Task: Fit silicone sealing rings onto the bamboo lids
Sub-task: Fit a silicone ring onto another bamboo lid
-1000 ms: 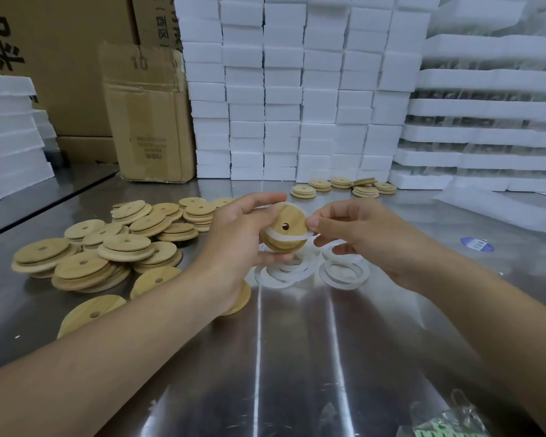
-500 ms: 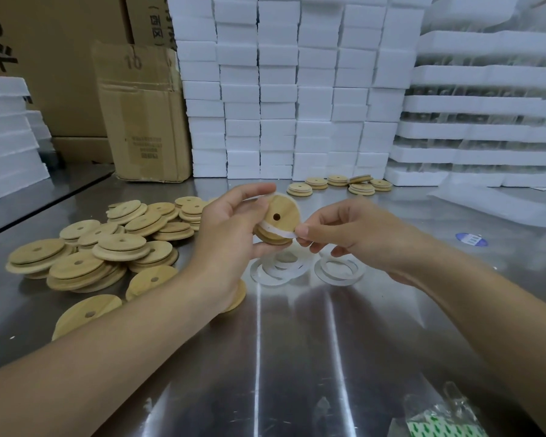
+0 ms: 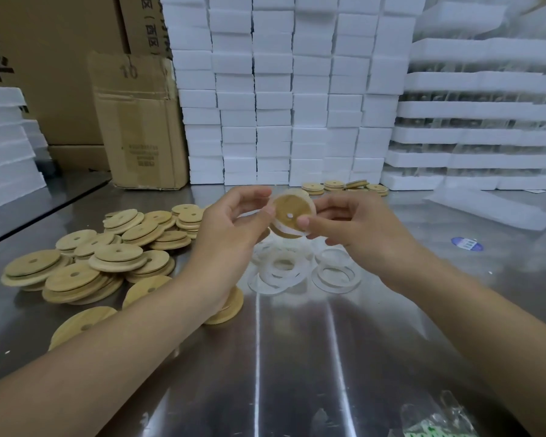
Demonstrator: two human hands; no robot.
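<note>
Above the desk point(image 3: 297, 357), you gripped a lid point(image 3: 293, 211) by its edge in your left hand point(image 3: 230, 228) while your right hand point(image 3: 353, 225) pinched the ring point(image 3: 284, 230) onto its rim, seemingly part-seated, so the next move likely called for stretching the rest round.

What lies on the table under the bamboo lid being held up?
A loose pile of silicone rings on the steel table. The left hand, right hand and bamboo lid hide the pile's far edge.

Left hand point(image 3: 230, 228) partly hides the apparently ringed lid point(image 3: 293, 212).
</note>
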